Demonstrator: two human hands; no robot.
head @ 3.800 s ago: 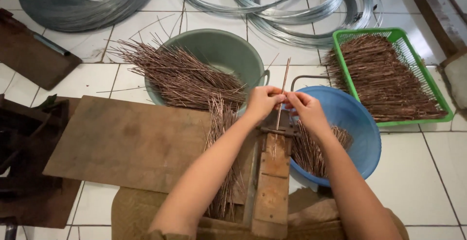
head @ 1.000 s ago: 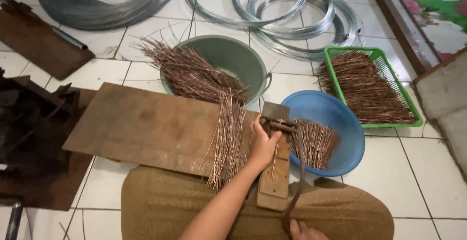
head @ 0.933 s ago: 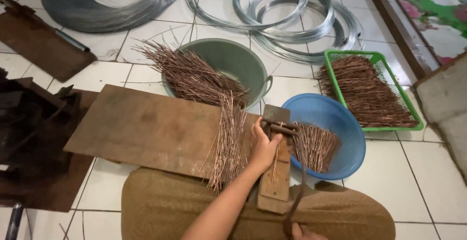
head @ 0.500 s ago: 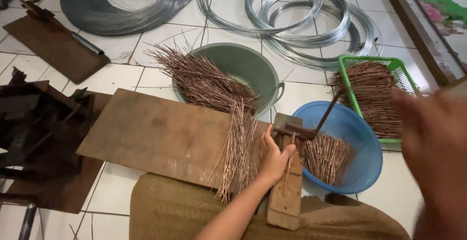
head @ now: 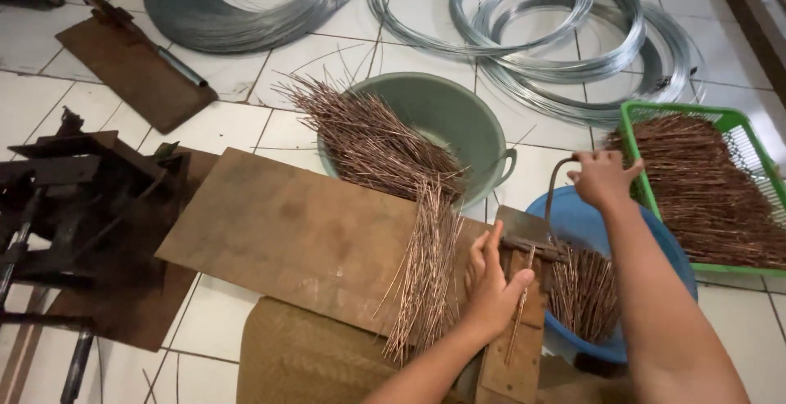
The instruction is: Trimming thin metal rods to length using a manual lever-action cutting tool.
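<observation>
My left hand (head: 490, 288) rests on a wooden block (head: 517, 355) fitted with a small metal bending tool (head: 528, 244), and pinches a thin coppery rod (head: 518, 318) against it. My right hand (head: 602, 179) is closed on the dark curved lever handle (head: 555, 185), raised above the blue basin (head: 583, 216). Bent rods (head: 585, 293) lie in that basin. A loose bundle of straight rods (head: 426, 269) lies on the brown board (head: 295, 232) just left of my left hand.
A green basin (head: 479, 121) holds more rods (head: 368, 138). A green basket (head: 741, 138) at right is full of rods. Wire coils (head: 565, 36) lie on the tiled floor behind. A rusty metal machine (head: 57, 199) stands at left, a woven mat (head: 303, 359) below the board.
My right hand came up from near my body, passed close to the camera, and now grips the lever, swung up and back. My left hand stayed on the block.
</observation>
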